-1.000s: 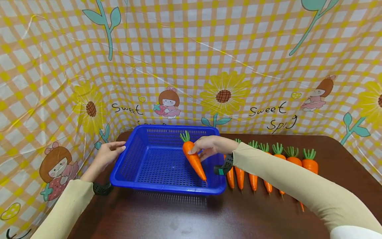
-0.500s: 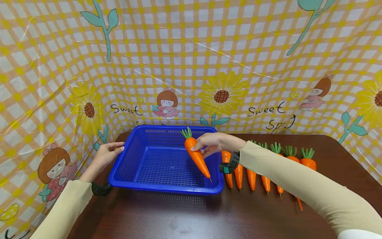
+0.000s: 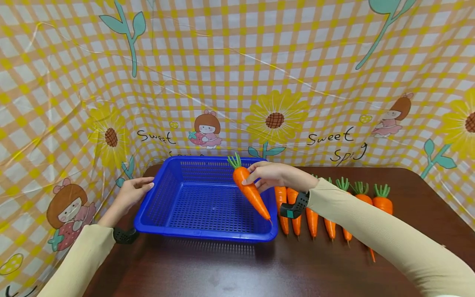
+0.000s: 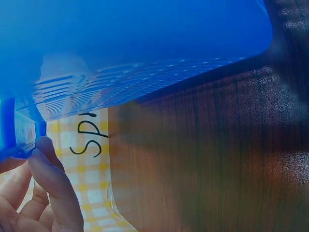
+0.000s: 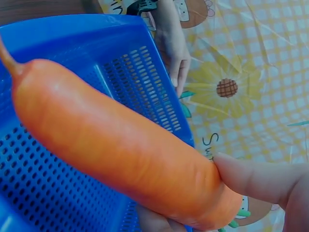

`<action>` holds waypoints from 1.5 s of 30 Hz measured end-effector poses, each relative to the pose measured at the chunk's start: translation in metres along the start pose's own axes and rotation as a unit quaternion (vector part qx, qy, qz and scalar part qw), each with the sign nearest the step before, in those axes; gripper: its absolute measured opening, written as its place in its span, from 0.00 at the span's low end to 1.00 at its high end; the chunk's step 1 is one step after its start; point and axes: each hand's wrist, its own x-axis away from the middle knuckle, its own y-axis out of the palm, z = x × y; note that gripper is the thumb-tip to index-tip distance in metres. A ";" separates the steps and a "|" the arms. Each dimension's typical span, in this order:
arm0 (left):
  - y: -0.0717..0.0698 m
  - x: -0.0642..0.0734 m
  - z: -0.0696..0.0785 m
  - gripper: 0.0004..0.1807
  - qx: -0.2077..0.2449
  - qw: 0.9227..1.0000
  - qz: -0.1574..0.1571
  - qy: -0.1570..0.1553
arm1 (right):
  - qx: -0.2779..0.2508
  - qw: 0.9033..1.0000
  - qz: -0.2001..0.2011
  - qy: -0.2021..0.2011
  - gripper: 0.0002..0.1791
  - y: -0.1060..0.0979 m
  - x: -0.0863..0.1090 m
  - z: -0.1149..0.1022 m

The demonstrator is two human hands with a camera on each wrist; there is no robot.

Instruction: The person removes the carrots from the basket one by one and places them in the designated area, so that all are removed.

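Observation:
My right hand (image 3: 272, 174) holds an orange carrot (image 3: 250, 192) by its thick upper part, thumb on the near side. Its green stalks point up and back, and its thin tip slants down toward the front right. The carrot hangs over the right side of a blue plastic basket (image 3: 208, 234) with slotted walls. In the right wrist view the carrot (image 5: 120, 150) covers much of the basket. At the basket's left end, my left hand (image 3: 134, 191) pinches the rim between thumb and fingers. The left wrist view shows those fingertips right at the blue edge.
Several more carrots (image 3: 312, 222) lie in a row to the right of the basket, partly hidden by my right forearm. All stand on a dark brown table (image 3: 208, 268). A checked cloth (image 3: 230, 82) with sunflowers rises behind and at both sides.
My right hand has moved right and slightly up with the carrot, from inside the basket's outline toward its right wall. The left hand stays at the rim.

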 end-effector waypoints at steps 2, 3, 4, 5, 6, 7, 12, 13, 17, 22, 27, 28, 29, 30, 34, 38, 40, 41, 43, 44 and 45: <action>0.000 0.000 0.000 0.25 0.000 1.000 0.001 -0.002 | 0.001 1.000 0.000 -0.003 0.26 -0.002 0.003 0.001; 0.000 0.000 0.000 0.25 0.000 1.000 0.000 -0.002 | -0.001 1.000 0.001 -0.003 0.27 -0.003 0.004 0.002; 0.000 0.000 0.000 0.25 0.000 1.000 0.000 -0.002 | -0.003 1.000 0.002 -0.002 0.28 -0.004 0.006 0.003; 0.000 0.000 -0.001 0.25 -0.001 1.000 -0.001 -0.001 | -0.004 1.000 0.004 -0.002 0.29 -0.006 0.007 0.004; 0.000 0.000 -0.001 0.25 -0.002 1.000 0.000 0.000 | -0.005 1.000 0.006 -0.002 0.31 -0.007 0.008 0.005; 0.000 0.000 -0.001 0.25 -0.002 1.000 -0.001 0.000 | -0.006 1.000 0.008 -0.002 0.33 -0.008 0.010 0.006; 0.001 0.000 -0.001 0.25 -0.005 1.000 0.000 -0.003 | -0.004 1.000 0.016 -0.006 0.39 -0.012 0.018 0.010; 0.001 0.000 -0.001 0.25 -0.004 1.000 0.000 -0.004 | -0.003 1.000 0.016 -0.007 0.39 -0.013 0.020 0.011; 0.001 0.001 0.000 0.25 -0.004 1.000 0.003 -0.003 | 0.000 1.000 0.019 -0.011 0.41 -0.018 0.025 0.015; 0.001 0.001 0.000 0.26 0.000 1.000 0.000 -0.006 | 0.003 0.999 0.024 -0.027 0.43 -0.025 0.032 0.021; 0.001 0.001 -0.001 0.26 0.009 1.000 -0.006 -0.012 | 0.007 0.999 0.033 -0.042 0.43 -0.029 0.039 0.025; 0.001 0.001 -0.002 0.26 0.011 1.000 -0.007 -0.013 | 0.008 0.998 0.034 -0.043 0.44 -0.029 0.041 0.025; 0.001 0.001 -0.002 0.27 0.012 1.000 -0.009 -0.014 | 0.010 0.998 0.036 -0.043 0.44 -0.029 0.043 0.026; 0.001 0.001 -0.002 0.27 0.012 1.000 -0.010 -0.015 | 0.012 0.998 0.038 -0.045 0.44 -0.029 0.044 0.026; 0.000 0.002 -0.003 0.27 0.017 1.000 -0.014 -0.021 | 0.018 0.998 0.042 -0.048 0.45 -0.031 0.052 0.029; 0.000 0.003 -0.004 0.27 0.020 1.000 -0.015 -0.016 | 0.017 0.997 0.054 -0.054 0.45 -0.036 0.059 0.035; 0.000 0.003 -0.004 0.27 0.025 0.999 -0.016 -0.013 | 0.016 0.997 0.060 -0.055 0.45 -0.039 0.063 0.039; 0.000 0.002 -0.003 0.27 0.028 0.999 -0.017 -0.011 | 0.015 0.996 0.062 -0.054 0.45 -0.041 0.065 0.041; 0.000 0.002 -0.003 0.27 0.033 0.999 -0.016 -0.010 | 0.015 0.997 0.061 -0.054 0.46 -0.044 0.068 0.045; 0.000 0.003 -0.003 0.27 0.034 0.999 -0.015 -0.010 | 0.015 0.997 0.061 -0.054 0.46 -0.045 0.069 0.047; 0.000 0.003 -0.003 0.27 0.033 0.999 -0.013 -0.011 | 0.015 0.997 0.060 -0.054 0.47 -0.047 0.071 0.049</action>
